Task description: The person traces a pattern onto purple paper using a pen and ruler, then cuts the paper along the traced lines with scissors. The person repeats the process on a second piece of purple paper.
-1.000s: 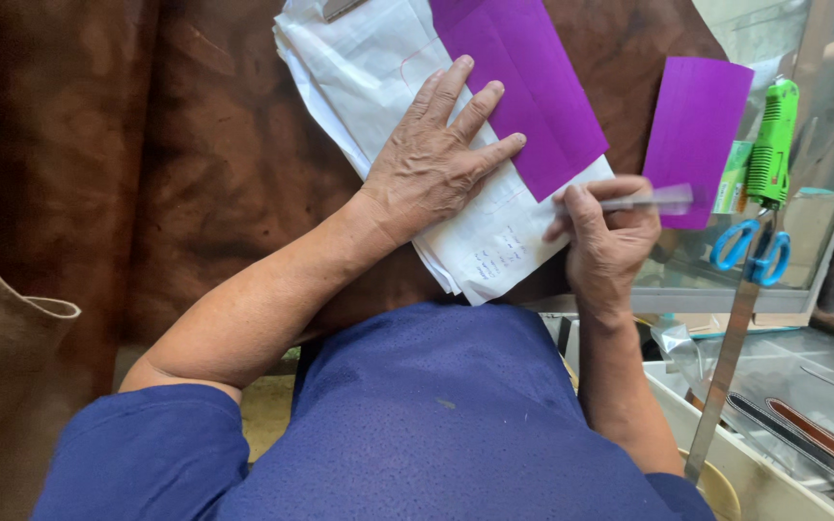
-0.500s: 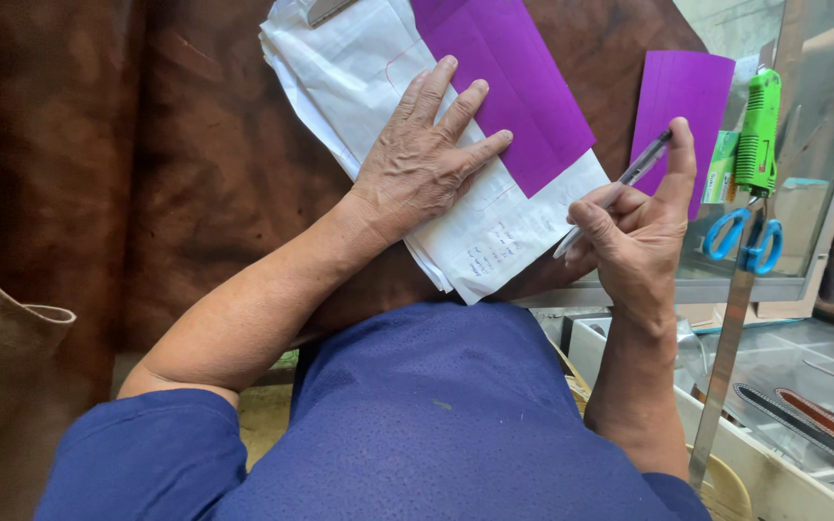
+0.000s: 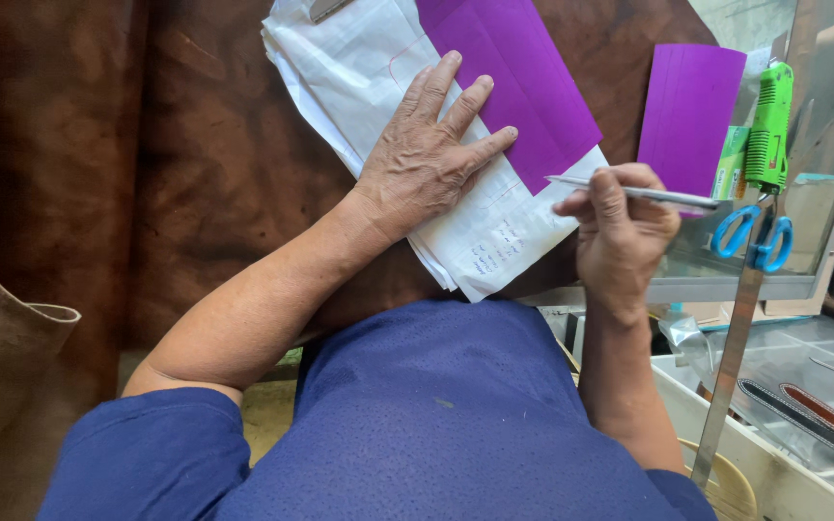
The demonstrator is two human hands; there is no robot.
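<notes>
The left hand [image 3: 427, 159] lies flat, fingers spread, pressing the white paper [image 3: 369, 77] on the brown leather [image 3: 195, 164] covering the counter. The right hand [image 3: 620, 227] has its grip closed around a silver pen [image 3: 644, 194], held level near the counter's right edge, beside the purple sheet [image 3: 518, 82].

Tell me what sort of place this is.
Probably a leather craft workshop. A large brown hide covers the bench, blue-handled scissors and a metal ruler lie by it, and leather straps sit in a tray. The right hand holds a pen.
</notes>
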